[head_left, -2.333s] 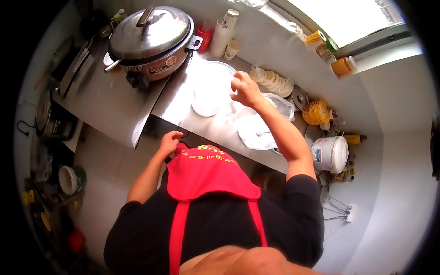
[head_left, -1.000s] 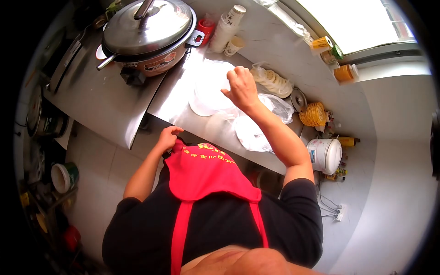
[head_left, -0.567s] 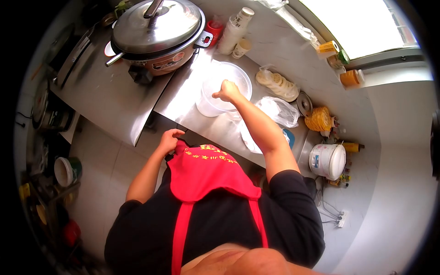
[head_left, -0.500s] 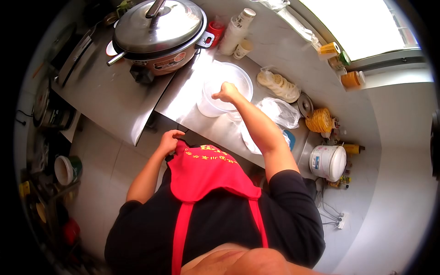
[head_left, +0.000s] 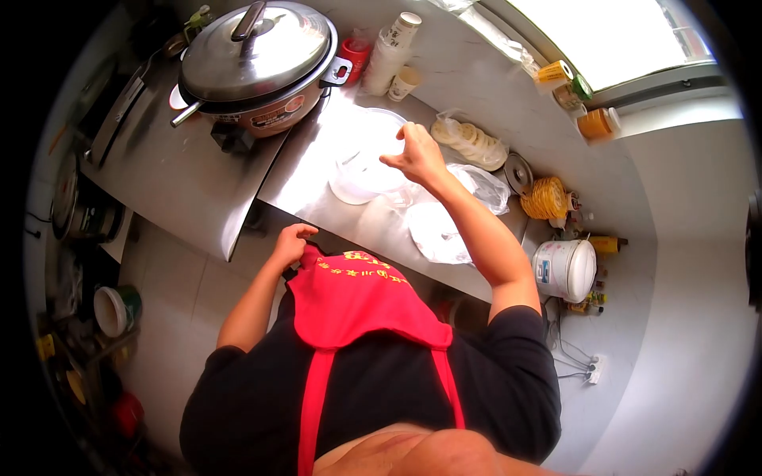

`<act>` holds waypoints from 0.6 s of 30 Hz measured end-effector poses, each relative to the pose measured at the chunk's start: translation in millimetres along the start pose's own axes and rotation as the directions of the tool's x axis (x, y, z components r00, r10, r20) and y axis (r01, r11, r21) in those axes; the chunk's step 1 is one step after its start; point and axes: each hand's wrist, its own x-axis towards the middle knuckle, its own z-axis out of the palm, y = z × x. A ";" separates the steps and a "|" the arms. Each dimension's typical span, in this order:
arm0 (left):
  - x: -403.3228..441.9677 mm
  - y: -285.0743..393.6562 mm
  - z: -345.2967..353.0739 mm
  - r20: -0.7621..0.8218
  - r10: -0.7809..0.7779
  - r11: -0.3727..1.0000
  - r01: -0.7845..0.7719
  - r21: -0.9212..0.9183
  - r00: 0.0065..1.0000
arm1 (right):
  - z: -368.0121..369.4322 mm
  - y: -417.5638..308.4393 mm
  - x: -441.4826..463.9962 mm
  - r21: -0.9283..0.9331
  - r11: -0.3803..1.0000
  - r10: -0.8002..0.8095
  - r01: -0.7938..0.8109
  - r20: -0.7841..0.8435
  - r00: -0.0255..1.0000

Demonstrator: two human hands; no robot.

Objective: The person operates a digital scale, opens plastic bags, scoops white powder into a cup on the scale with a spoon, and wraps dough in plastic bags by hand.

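Note:
My right hand point(head_left: 418, 155) is over the right side of a clear plastic tub point(head_left: 348, 190) on the steel counter. Its fingers are curled, thumb and forefinger facing each other; glare and the clear plastic hide what they grip. Low at my waist, my left hand point(head_left: 294, 243) has bent fingers against the upper left corner of the red apron point(head_left: 361, 297), closed on its edge. White plastic bags point(head_left: 439, 232) lie to the right of the tub. Behind it stand a stack of paper cups point(head_left: 386, 67) and a single cup point(head_left: 404, 83).
A large lidded electric pan point(head_left: 254, 55) occupies the left counter. Bagged pale round slices point(head_left: 470, 143), a yellow coil point(head_left: 545, 198) and a white bucket point(head_left: 565, 268) line the right wall. Jars point(head_left: 597, 124) stand on the window sill. Another bucket point(head_left: 117, 309) is at the far left.
My right hand has lifted from over the tub's middle toward its right side, and thumb and forefinger are further apart. The view has shifted slightly. My left hand stays by the apron.

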 end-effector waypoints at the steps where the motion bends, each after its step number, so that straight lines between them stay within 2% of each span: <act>1: 2.5 1.4 0.6 0.011 0.022 0.999 -0.022 0.026 1.000 | -4.0 -0.1 -6.5 -0.060 0.993 -0.103 0.098 -0.092 0.990; 2: 4.4 2.7 1.6 0.021 0.043 0.998 -0.044 0.051 0.999 | -8.3 0.0 -12.8 -0.062 0.994 -0.099 0.093 -0.094 0.991; 4: 6.7 7.1 2.7 0.032 0.037 0.998 -0.039 0.058 0.999 | -18.0 1.0 -24.0 -0.154 0.935 -0.351 0.319 -0.284 0.892; 6: 6.5 10.4 4.0 0.040 0.028 0.997 -0.031 0.065 0.999 | -27.7 3.5 -34.1 -0.177 0.912 -0.410 0.371 -0.316 0.856; 8: 5.7 11.7 4.7 0.045 0.029 0.998 -0.032 0.060 0.999 | -33.5 7.3 -44.0 -0.341 0.822 -0.562 0.455 -0.367 0.741; 10: 5.8 9.6 4.6 0.049 0.029 0.998 -0.032 0.059 0.998 | -26.7 17.3 -54.2 -0.354 0.812 -0.576 0.464 -0.360 0.734; 12: 6.1 9.4 5.6 0.050 0.032 0.998 -0.034 0.058 0.998 | -17.2 27.0 -61.6 -0.418 0.753 -0.633 0.509 -0.249 0.733; 13: 6.2 9.4 5.8 0.055 0.016 0.999 -0.019 0.046 0.998 | -13.0 30.8 -62.6 -0.381 0.746 -0.638 0.546 -0.176 0.749; 15: 5.0 8.3 5.3 0.056 0.000 0.999 -0.002 0.035 0.998 | -11.6 32.3 -64.3 -0.387 0.743 -0.645 0.545 -0.200 0.738; 18: 0.6 7.9 4.2 0.051 0.060 0.994 -0.064 0.089 0.997 | -8.6 28.3 -64.1 -0.382 0.749 -0.647 0.541 -0.246 0.722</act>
